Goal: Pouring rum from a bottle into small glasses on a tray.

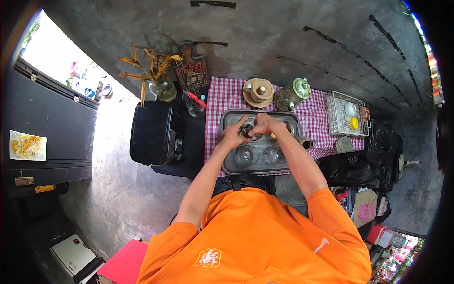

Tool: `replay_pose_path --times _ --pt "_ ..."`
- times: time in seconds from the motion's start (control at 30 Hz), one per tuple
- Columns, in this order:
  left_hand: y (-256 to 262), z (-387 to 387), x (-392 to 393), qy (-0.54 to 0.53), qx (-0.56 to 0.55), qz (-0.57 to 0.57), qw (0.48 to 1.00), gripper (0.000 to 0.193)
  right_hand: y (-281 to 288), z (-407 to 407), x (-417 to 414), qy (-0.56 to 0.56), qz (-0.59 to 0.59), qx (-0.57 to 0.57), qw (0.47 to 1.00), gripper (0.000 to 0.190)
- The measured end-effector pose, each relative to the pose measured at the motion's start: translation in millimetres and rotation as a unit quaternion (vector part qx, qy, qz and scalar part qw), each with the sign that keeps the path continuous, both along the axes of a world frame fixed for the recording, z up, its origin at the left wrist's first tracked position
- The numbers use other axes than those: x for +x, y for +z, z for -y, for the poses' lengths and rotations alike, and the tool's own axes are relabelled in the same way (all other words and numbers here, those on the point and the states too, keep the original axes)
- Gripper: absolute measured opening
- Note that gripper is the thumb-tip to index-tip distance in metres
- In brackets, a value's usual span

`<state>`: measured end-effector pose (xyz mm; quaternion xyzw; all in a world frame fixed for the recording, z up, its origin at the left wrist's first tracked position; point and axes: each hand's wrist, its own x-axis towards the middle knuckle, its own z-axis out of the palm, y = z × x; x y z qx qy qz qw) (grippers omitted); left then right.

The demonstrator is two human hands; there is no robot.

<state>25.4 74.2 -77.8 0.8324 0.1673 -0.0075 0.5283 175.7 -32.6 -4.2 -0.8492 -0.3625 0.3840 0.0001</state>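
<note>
Over the back left part of a grey tray [260, 168], my left hand [232, 134] is curled around the side of a clear glass vessel [245, 130]. My right hand [265, 125] reaches over the same vessel, its fingers bent down at the rim; whether it grips anything there is hidden. Two upturned-looking clear glasses stand at the tray's front, one on the left [247, 154] and one on the right [276, 153], partly behind my right forearm. Another glass [291, 127] shows behind my right wrist. A dark bottle neck [309, 144] points out past the tray's right edge.
Behind the tray are a cup on a wooden saucer [258, 93] and a green patterned lidded pot [292, 94]. A white wire basket [348, 114] stands right, near a folded cloth [344, 145]. A black bin-like container [151, 133] and a vase of dried leaves [163, 90] are left.
</note>
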Motion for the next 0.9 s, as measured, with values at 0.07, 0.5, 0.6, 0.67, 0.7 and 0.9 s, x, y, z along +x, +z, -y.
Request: replay_pose_path --times 0.07,0.5,0.6,0.67,0.7,0.9 --pt "-7 -1 -1 0.005 -0.002 0.017 1.000 0.107 3 -3 -2 0.003 0.002 -0.011 1.000 0.080" --pt "-10 -1 0 0.002 -0.012 0.027 1.000 0.106 -6 3 -2 0.013 0.014 0.010 1.000 0.082" --pt "-9 0 1 0.001 -0.014 0.013 1.000 0.107 -10 6 -3 0.014 0.037 0.032 0.999 0.078" --pt "-11 -1 1 0.004 -0.014 0.020 1.000 0.107 -11 8 -5 0.012 0.048 0.047 0.998 0.077" --pt "-12 0 1 0.004 -0.012 0.011 1.000 0.107 -10 8 -7 0.009 0.059 0.061 0.996 0.076" --pt "-17 1 -1 0.007 0.017 0.053 0.998 0.108 -1 2 -3 0.019 -0.012 -0.008 1.000 0.082"
